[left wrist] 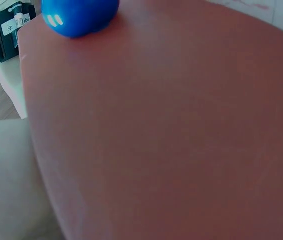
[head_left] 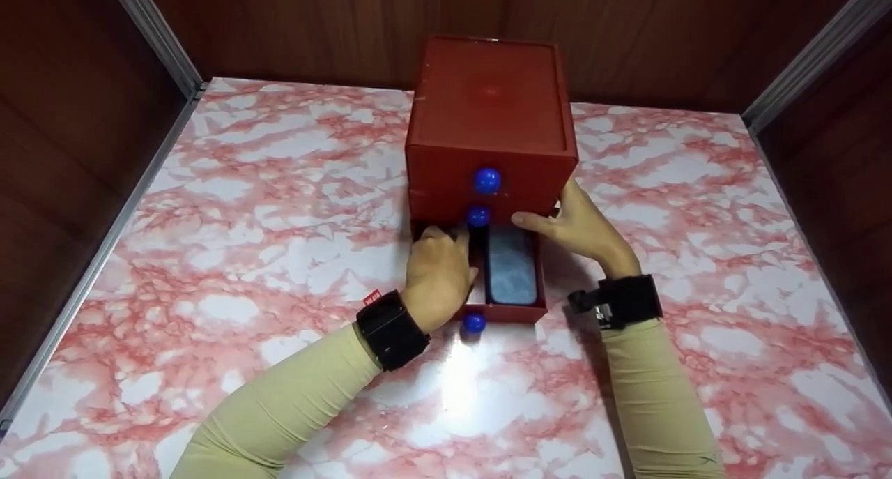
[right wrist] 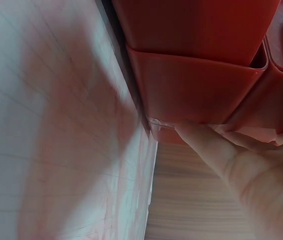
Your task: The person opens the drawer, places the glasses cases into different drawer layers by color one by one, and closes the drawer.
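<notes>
A red drawer cabinet point(head_left: 491, 102) has round blue knobs on its front, and its bottom drawer point(head_left: 512, 314) is pulled out. Inside that drawer, on the right, lies a blue-grey oblong point(head_left: 512, 266) with rounded corners. My left hand point(head_left: 439, 277) reaches down into the drawer's left side, fingertips hidden; I cannot tell whether they hold anything. My right hand point(head_left: 582, 224) is at the cabinet's right side, thumb on the front face above the drawer. In the right wrist view its extended fingers point(right wrist: 204, 142) lie against the red side. The left wrist view is mostly a red surface point(left wrist: 171, 125) with a blue knob point(left wrist: 81, 15).
The cabinet stands on a pink-and-white marbled tabletop point(head_left: 279, 186). Brown wood-look panels point(head_left: 313, 29) enclose it at the back and both sides, with metal strips point(head_left: 104, 249) along the edges. Black bands point(head_left: 394, 329) are strapped on both wrists.
</notes>
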